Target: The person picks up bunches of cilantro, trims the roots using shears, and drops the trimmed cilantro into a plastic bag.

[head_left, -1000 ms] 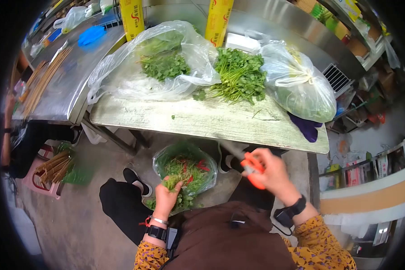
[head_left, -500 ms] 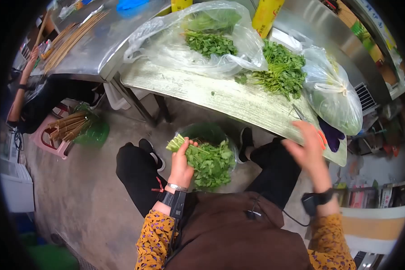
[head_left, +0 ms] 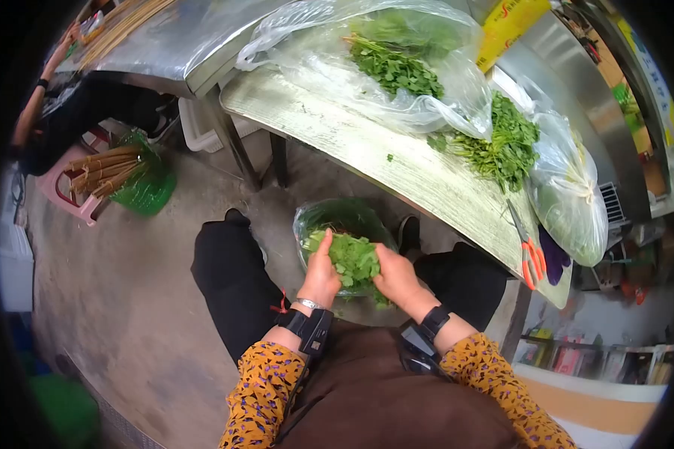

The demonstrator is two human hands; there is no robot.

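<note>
A bunch of cilantro is held between my two hands, over a plastic-lined bin on the floor between my knees. My left hand is closed round the stem end, thumb on top. On the leafy side, my right hand is closed on the bunch, its fingertips partly hidden by leaves. Orange-handled scissors lie on the board's right end, blades pointing away from me. More cilantro rests loose on the pale board, and another bunch sits inside an open clear plastic bag.
A knotted bag of greens and a dark purple item lie at the board's right end. Left of me, a green basket of sticks stands beside a pink stool. Another person's arm is by the metal table.
My right hand has come from near the scissors down to the cilantro and gripped it. Both hands now hold the bunch over the bin. The view has shifted.
</note>
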